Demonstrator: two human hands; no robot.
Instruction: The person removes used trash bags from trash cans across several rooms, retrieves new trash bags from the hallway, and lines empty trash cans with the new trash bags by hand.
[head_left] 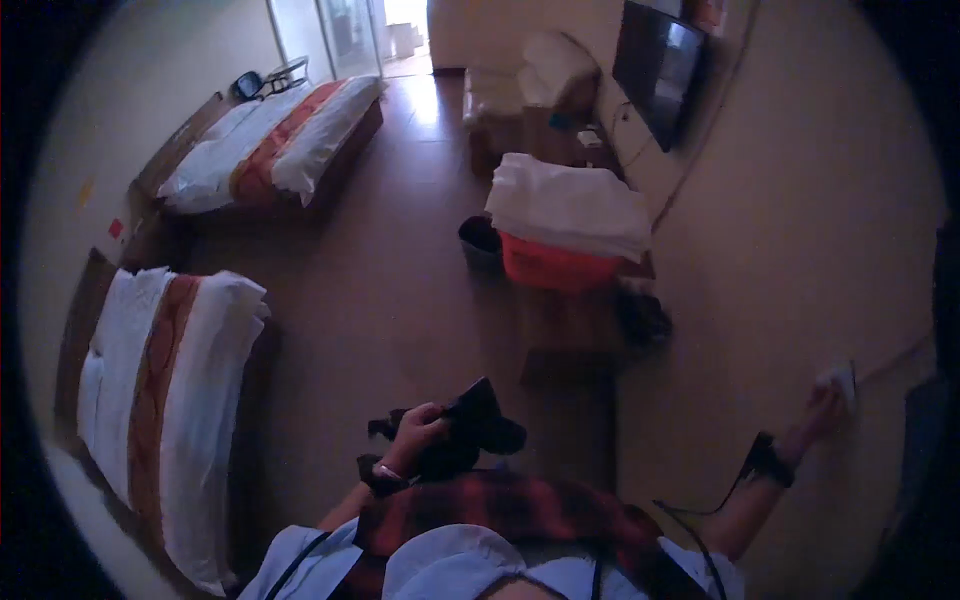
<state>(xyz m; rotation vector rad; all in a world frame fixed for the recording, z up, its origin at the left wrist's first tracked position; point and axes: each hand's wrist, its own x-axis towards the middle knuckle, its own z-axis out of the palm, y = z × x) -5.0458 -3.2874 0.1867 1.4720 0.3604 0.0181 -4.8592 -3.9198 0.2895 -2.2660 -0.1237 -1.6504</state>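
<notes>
My left hand [418, 436] is closed on a dark, bunched item [470, 430] in front of my body; its exact nature is hard to make out in the dim light. Out to the right, my right hand [824, 405] reaches to the wall and touches a small pale plate [847, 382] that looks like a wall switch. Its fingers are blurred and small, so their shape is unclear. A dark band with a cable is around my right wrist.
Two beds [200, 400] [280, 145] stand along the left wall. Ahead are a black bin [481, 245], a red basket [555, 264] under white cloth [570, 205], and a pale armchair [555, 70]. A television [657, 70] hangs on the right wall.
</notes>
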